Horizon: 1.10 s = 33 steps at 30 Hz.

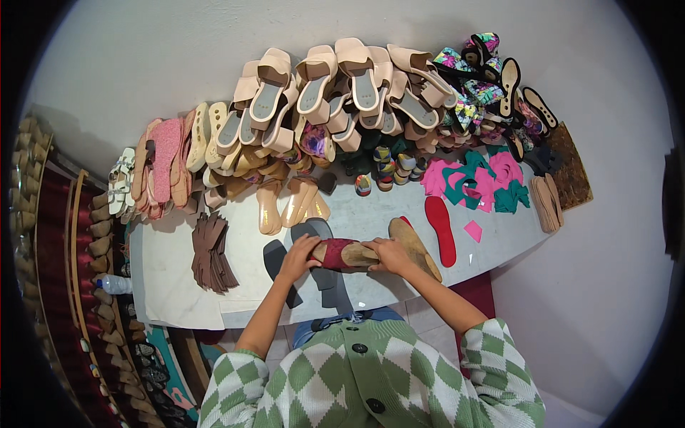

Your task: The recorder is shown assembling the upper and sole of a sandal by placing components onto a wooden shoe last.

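Over the near part of the table I hold a wooden shoe last (357, 255) level in both hands, with a dark red upper piece (334, 252) wrapped around its left part. My left hand (301, 258) closes on the red-covered end. At the bare end, the fingers of my right hand (390, 255) grip the wood. Beneath and beside my left hand lie dark grey sole pieces (274, 257), partly hidden by it. A second wooden last (421, 253) rests just right of my right hand, and beyond it is a red insole (440, 232).
Heeled beige sandals (314, 82) pile along the wall, with colourful patterned shoes (485, 93) at the right. Brown strips (212, 253) lie at left, pink and green scraps (474, 178) at right. A rack of lasts (103, 250) and a bottle (116, 284) stand off the table's left.
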Motion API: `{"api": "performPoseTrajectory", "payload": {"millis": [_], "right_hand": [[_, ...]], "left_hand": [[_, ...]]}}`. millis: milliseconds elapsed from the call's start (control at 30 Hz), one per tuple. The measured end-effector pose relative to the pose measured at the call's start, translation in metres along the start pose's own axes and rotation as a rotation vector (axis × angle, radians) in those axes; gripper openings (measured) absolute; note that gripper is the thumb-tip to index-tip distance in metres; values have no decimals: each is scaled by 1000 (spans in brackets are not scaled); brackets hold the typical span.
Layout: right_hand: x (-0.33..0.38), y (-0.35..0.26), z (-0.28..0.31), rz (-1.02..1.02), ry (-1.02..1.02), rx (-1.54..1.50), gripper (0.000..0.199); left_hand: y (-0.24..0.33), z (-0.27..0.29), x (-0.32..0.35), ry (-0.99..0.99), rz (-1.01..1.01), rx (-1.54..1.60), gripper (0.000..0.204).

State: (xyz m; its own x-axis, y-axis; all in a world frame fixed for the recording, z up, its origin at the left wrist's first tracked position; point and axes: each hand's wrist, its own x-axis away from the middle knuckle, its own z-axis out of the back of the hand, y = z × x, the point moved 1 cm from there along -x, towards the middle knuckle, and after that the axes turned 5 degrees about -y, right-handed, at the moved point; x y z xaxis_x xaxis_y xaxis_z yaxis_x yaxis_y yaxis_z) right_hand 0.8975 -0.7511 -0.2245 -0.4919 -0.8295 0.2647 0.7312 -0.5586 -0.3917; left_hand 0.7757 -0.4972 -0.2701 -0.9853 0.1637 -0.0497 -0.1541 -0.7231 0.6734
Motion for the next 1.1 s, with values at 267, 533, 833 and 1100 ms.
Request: {"api": "performPoseTrajectory", "payload": {"millis": [267, 533, 833, 1100], "right_hand": [[-1, 1, -2, 37, -9, 15, 67], [1, -6, 6, 72, -37, -31, 69], [-3, 2, 0, 84, 17, -14, 69], [-5, -3, 4, 54, -24, 4, 70]], "left_hand": [[-1, -8, 20, 186, 232, -221, 56], [16, -5, -1, 221, 203, -229, 51], [6, -12, -17, 148, 248, -298, 44], [8, -4, -20, 20, 271, -375, 45]]}}
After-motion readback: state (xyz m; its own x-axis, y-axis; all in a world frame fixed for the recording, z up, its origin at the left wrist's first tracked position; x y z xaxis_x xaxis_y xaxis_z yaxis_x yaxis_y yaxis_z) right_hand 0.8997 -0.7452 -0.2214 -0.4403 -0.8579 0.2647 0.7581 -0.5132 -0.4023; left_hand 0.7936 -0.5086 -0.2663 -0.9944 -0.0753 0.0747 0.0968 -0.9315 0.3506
